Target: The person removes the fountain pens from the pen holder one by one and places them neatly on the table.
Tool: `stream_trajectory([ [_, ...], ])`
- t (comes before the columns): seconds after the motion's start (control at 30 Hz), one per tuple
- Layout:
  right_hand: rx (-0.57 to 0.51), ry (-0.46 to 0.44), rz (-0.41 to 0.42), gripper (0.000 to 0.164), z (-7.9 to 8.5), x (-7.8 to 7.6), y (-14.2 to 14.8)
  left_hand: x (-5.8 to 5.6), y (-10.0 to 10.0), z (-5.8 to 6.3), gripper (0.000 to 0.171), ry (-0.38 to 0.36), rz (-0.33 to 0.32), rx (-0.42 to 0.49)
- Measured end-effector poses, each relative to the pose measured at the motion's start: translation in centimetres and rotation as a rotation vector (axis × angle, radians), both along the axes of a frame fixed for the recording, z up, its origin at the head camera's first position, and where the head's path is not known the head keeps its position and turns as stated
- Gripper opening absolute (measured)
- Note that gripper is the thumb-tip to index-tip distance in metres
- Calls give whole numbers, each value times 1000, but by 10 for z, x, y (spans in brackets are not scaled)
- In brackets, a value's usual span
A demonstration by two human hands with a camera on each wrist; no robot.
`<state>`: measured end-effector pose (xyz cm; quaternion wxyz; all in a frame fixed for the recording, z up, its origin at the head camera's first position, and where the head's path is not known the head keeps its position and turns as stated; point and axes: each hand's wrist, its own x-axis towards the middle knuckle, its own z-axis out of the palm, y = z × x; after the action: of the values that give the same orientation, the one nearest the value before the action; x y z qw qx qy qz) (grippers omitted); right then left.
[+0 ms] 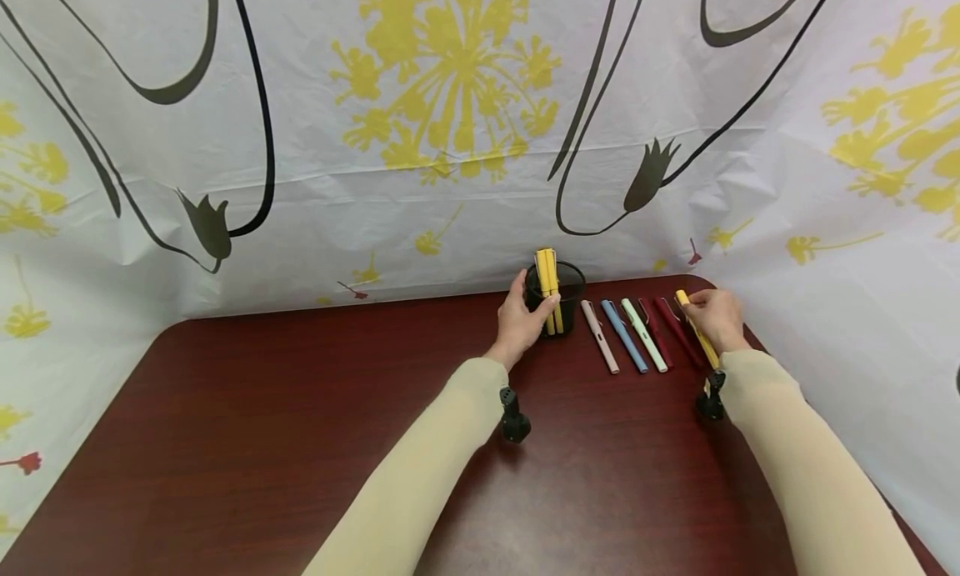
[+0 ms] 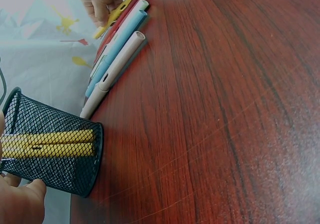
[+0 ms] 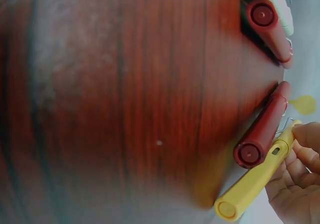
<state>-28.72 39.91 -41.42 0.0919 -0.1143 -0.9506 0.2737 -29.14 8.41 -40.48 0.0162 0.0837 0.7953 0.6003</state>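
Observation:
My left hand [image 1: 517, 322] grips the black mesh pen cup [image 2: 55, 169] from its left side, thumb in front. Two yellow pens [image 1: 547, 274] stand side by side in the cup, their tops above its rim. At the right end of a row of pens, my right hand [image 1: 720, 316] pinches another yellow pen [image 3: 250, 184] near its clip end between thumb and fingers. Beside that pen lie two dark red pens [image 3: 257, 139], then a pale green pen [image 1: 644, 334], a light blue pen [image 1: 625, 336] and a pale pink pen [image 1: 600, 336] nearest the cup.
The dark reddish-brown table [image 1: 300, 426] has its back edge just behind the cup and pens. A white sheet [image 1: 480, 209] with yellow flowers hangs behind and at both sides. Near each sleeve cuff sits a small black wrist camera [image 1: 513, 416].

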Motion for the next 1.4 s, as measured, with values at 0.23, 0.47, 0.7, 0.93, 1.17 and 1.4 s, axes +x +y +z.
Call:
stream_trajectory([
  [0.23,25,-9,7,33,-3,-1,-1,0,0,1,72,-4,2,-2],
  [0.47,33,3,2,31,-1,-1,-3,-1,0,1,71,2,10,-7],
  [0.7,66,44,17,28,-3,-1,-3,0,0,0,71,6,8,-12],
  [0.93,93,46,17,28,-6,-3,-2,0,1,0,71,7,9,-12],
  [1.17,82,18,-6,28,-6,-5,-3,0,0,1,71,4,7,-12],
  [1.4,77,6,-13,31,-7,-5,-5,0,0,0,71,6,3,-12],
])
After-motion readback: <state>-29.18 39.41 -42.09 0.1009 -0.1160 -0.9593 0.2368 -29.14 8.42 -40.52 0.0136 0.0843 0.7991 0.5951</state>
